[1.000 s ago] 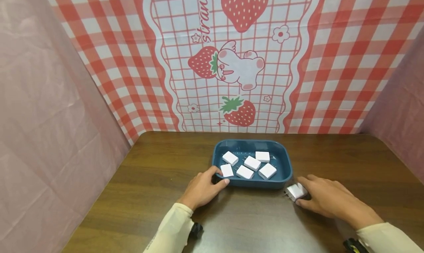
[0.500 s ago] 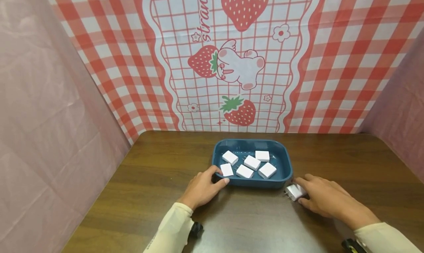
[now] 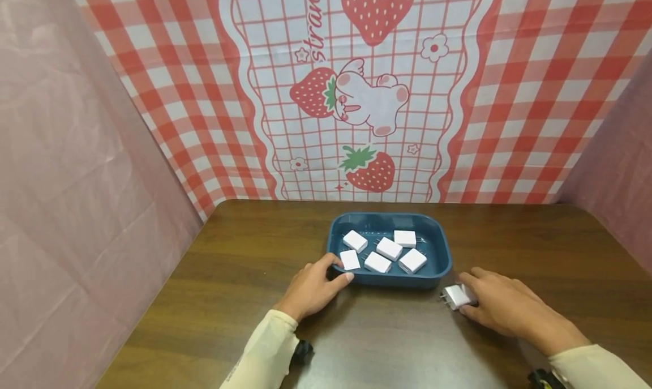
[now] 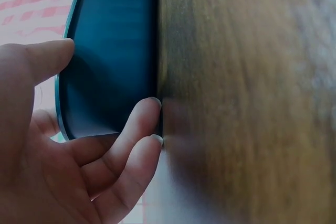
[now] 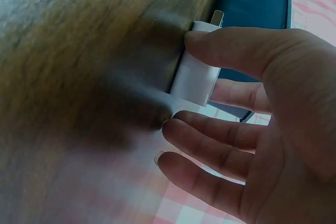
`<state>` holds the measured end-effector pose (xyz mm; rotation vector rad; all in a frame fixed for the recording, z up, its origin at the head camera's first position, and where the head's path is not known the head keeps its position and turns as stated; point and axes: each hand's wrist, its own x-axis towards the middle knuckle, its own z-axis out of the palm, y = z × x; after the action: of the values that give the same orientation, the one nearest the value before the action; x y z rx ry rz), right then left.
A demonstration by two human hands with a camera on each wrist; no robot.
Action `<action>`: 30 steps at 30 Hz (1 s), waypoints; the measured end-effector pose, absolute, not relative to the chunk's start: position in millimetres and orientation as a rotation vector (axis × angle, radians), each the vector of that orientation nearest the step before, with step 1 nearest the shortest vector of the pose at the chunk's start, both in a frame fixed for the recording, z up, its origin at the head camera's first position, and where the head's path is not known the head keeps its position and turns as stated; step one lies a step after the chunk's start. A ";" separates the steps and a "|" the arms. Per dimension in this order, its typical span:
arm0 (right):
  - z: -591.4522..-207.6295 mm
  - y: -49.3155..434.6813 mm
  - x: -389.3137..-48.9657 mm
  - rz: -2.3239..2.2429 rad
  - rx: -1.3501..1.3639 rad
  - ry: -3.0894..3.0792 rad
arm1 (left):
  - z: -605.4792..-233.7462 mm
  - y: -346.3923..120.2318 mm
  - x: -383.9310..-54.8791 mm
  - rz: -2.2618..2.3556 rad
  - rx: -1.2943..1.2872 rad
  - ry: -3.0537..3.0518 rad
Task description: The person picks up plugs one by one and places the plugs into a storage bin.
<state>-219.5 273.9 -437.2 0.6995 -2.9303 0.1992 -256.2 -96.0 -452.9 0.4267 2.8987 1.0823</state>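
Observation:
A dark blue tray point(image 3: 392, 280) stands on the wooden table, with several white plug-in chargers point(image 3: 378, 262) lying loose in it. My left hand point(image 3: 312, 287) holds the tray's near left corner. In the left wrist view, the thumb lies at the tray's rim and the fingers reach along its side wall point(image 4: 113, 35). Just right of the tray's near right corner, my right hand point(image 3: 501, 301) pinches another white charger point(image 5: 197, 74) between thumb and index finger, its metal prongs point(image 3: 444, 299) facing the tray. Whether this charger touches the table cannot be told.
The brown table point(image 3: 244, 253) reaches back to a red and white checked cloth point(image 3: 193, 94) with strawberry prints. Pinkish drapes point(image 3: 66, 179) hang at both sides. A dark strap point(image 3: 303, 352) is on the left wrist.
The right thumb and fingers have shifted slightly along the charger, which stays beside the tray. The left hand keeps its place at the corner. The head view has moved very slightly.

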 end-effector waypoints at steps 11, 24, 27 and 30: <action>-429.8 280.8 -215.8 0.087 0.645 -3.017 | -451.3 -95.0 -256.0 1.068 0.421 2.899; -427.4 291.3 -208.4 0.094 0.586 -3.058 | -454.1 -96.2 -255.9 1.079 0.445 2.918; -425.1 293.4 -207.9 0.109 0.573 -3.054 | -453.6 -96.2 -256.1 1.080 0.446 2.914; -421.1 294.0 -208.1 0.116 0.544 -3.056 | -453.3 -96.0 -256.0 1.078 0.445 2.910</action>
<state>-208.1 294.0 -421.1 0.5445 -3.0564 0.1157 -256.0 -96.0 -453.3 0.4454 2.9096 1.0785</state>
